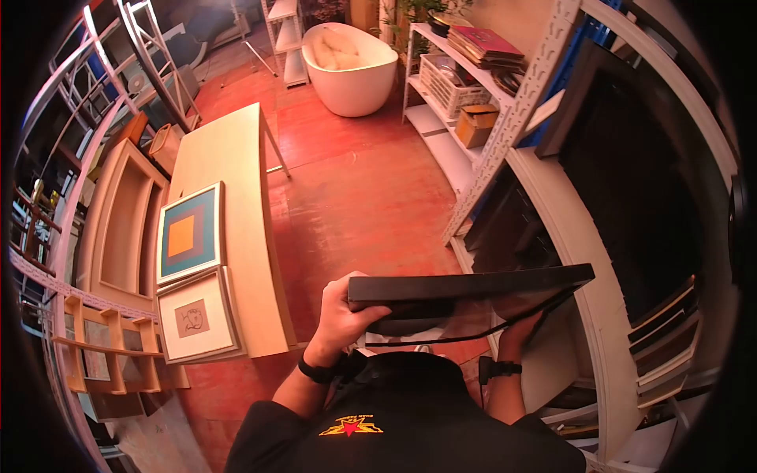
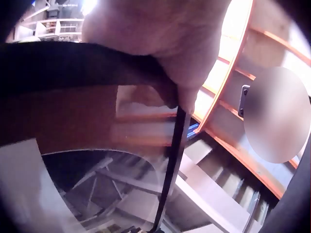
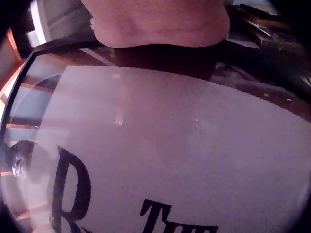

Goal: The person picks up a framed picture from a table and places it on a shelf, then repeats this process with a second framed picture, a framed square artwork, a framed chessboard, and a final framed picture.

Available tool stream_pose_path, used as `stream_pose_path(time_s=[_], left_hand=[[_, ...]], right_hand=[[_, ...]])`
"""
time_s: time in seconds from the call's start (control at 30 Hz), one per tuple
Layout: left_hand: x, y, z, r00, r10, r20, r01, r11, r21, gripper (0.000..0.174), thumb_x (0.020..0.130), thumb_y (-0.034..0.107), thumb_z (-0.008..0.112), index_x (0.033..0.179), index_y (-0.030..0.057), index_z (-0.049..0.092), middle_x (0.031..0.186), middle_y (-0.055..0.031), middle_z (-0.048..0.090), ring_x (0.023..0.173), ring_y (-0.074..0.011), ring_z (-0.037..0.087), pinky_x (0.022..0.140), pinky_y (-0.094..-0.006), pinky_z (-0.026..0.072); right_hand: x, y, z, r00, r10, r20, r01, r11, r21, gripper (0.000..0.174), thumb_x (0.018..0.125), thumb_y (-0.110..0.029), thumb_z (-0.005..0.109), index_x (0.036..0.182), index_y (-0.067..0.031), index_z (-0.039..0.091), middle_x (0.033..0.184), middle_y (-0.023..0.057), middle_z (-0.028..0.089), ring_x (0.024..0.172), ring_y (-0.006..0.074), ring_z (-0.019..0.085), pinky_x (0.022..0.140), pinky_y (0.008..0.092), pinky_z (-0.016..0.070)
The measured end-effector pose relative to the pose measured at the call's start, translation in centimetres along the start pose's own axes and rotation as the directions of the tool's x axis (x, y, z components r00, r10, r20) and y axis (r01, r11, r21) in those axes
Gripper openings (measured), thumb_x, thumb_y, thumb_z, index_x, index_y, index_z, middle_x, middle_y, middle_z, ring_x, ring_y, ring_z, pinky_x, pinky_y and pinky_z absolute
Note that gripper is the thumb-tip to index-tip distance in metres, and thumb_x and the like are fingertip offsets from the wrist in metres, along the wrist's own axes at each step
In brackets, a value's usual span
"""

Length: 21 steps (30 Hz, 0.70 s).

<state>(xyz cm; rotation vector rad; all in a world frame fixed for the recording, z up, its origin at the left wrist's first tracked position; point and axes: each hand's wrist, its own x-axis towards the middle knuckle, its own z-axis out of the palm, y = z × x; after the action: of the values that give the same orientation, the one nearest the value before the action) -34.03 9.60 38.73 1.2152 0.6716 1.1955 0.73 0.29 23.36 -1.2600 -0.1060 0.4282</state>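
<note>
A black-edged frame (image 1: pixel 473 287) is held up in front of the torso, its glazed face turned toward the body. My left hand (image 1: pixel 344 315) grips its left end, thumb on the near side; in the left wrist view the left hand (image 2: pixel 160 39) wraps over the frame's dark edge (image 2: pixel 73 65). My right hand (image 1: pixel 516 331) is at the frame's right part, partly hidden behind it. The right wrist view shows the right hand (image 3: pixel 163 24) against the border, above a pale sheet (image 3: pixel 146 121) with large dark letters behind reflective glass.
Two framed pictures (image 1: pixel 189 234) lie on a wooden table (image 1: pixel 236 260) at left. A white tub (image 1: pixel 351 79) stands at the back. A white shelf (image 1: pixel 441 142) holds a crate and box. Large dark frames lean in a rack (image 1: pixel 568 229) at right.
</note>
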Motion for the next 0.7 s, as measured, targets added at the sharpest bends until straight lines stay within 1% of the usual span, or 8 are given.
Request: stream_pose_path(time_s=[0.13, 0.17, 0.23, 0.37, 0.43, 0.47, 0.57, 0.7], left_hand=[[0.1, -1.0, 4.2, 0.993, 0.018, 0.118, -0.046, 0.969, 0.242, 0.025, 0.066, 0.003, 0.079, 0.083, -0.0005, 0.061, 0.064, -0.0024, 0.061, 0.062, -0.0064, 0.057, 0.057, -0.0226, 0.0452], [0.0, -1.3, 5.2, 0.991, 0.014, 0.130, -0.046, 0.969, 0.243, 0.025, 0.066, 0.003, 0.079, 0.083, -0.0005, 0.061, 0.064, -0.0024, 0.061, 0.062, -0.0064, 0.057, 0.057, -0.0226, 0.0452], [-0.4, -2.0, 7.1, 0.987, 0.012, 0.159, -0.049, 0.972, 0.229, 0.026, 0.065, 0.004, 0.080, 0.083, -0.0001, 0.061, 0.062, -0.0025, 0.060, 0.059, -0.0061, 0.055, 0.055, -0.0227, 0.0441], [-0.9, -3.2, 9.0, 0.983, -0.034, 0.180, -0.018, 0.960, 0.280, 0.024, 0.066, 0.006, 0.080, 0.081, 0.0007, 0.062, 0.062, -0.0032, 0.060, 0.056, -0.0068, 0.055, 0.054, -0.0225, 0.0429], [-1.1, -3.5, 9.8, 0.982, -0.021, 0.190, -0.032, 0.961, 0.274, 0.024, 0.066, 0.006, 0.080, 0.081, 0.0008, 0.062, 0.061, -0.0030, 0.060, 0.056, -0.0068, 0.055, 0.053, -0.0223, 0.0426], [-1.1, -3.4, 10.1, 0.980, -0.005, 0.197, -0.052, 0.959, 0.280, 0.024, 0.066, 0.007, 0.080, 0.081, 0.0009, 0.062, 0.060, -0.0028, 0.059, 0.055, -0.0065, 0.055, 0.053, -0.0223, 0.0424], [-1.2, -3.8, 10.1, 0.981, -0.001, 0.195, -0.058, 0.953, 0.298, 0.025, 0.066, 0.007, 0.080, 0.081, 0.0011, 0.062, 0.060, -0.0024, 0.058, 0.055, -0.0062, 0.054, 0.053, -0.0225, 0.0424], [-1.4, -4.1, 9.8, 0.990, -0.024, 0.138, -0.004, 0.979, 0.204, 0.025, 0.065, 0.007, 0.080, 0.082, 0.0016, 0.062, 0.060, -0.0010, 0.058, 0.056, -0.0061, 0.054, 0.054, -0.0226, 0.0426]], right_hand=[[6.1, 5.9, -10.4, 0.985, 0.067, 0.157, -0.069, 0.998, 0.006, 0.050, 0.098, -0.045, 0.027, 0.104, -0.0043, 0.056, 0.101, 0.0095, 0.062, 0.097, 0.0235, 0.057, 0.090, 0.0355, 0.0427], [5.9, 5.5, -10.8, 0.987, 0.065, 0.145, -0.067, 0.998, 0.010, 0.050, 0.098, -0.045, 0.027, 0.104, -0.0043, 0.056, 0.101, 0.0095, 0.062, 0.097, 0.0235, 0.057, 0.090, 0.0355, 0.0427], [5.1, 4.4, -10.4, 0.998, 0.020, -0.061, -0.013, 0.995, 0.102, 0.053, 0.096, -0.042, 0.028, 0.082, -0.0019, 0.060, 0.073, 0.0124, 0.065, 0.068, 0.0267, 0.062, 0.069, 0.0377, 0.0514], [5.2, 3.5, -13.7, 0.994, 0.021, 0.107, -0.027, 0.998, 0.058, 0.058, 0.096, -0.045, 0.026, 0.078, -0.0011, 0.060, 0.073, 0.0146, 0.065, 0.066, 0.0294, 0.063, 0.068, 0.0404, 0.0532], [7.0, 5.2, -16.7, 0.980, 0.141, 0.138, -0.153, 0.985, 0.078, 0.049, 0.097, -0.046, 0.027, 0.099, -0.0060, 0.056, 0.100, 0.0093, 0.062, 0.093, 0.0233, 0.057, 0.089, 0.0358, 0.0427], [7.0, 4.7, -17.2, 0.955, 0.114, 0.273, -0.132, 0.990, 0.048, 0.049, 0.097, -0.046, 0.027, 0.100, -0.0061, 0.056, 0.100, 0.0091, 0.062, 0.094, 0.0231, 0.057, 0.090, 0.0364, 0.0422], [7.6, 5.0, -16.1, 0.999, 0.051, 0.009, -0.052, 0.995, 0.090, 0.065, 0.096, -0.048, 0.021, 0.080, 0.0004, 0.062, 0.076, 0.0174, 0.067, 0.071, 0.0328, 0.065, 0.071, 0.0430, 0.0548], [6.7, 4.3, -14.9, 0.998, 0.068, -0.015, -0.068, 0.997, 0.041, 0.067, 0.096, -0.048, 0.019, 0.080, 0.0000, 0.063, 0.078, 0.0168, 0.067, 0.073, 0.0319, 0.065, 0.074, 0.0402, 0.0539]])
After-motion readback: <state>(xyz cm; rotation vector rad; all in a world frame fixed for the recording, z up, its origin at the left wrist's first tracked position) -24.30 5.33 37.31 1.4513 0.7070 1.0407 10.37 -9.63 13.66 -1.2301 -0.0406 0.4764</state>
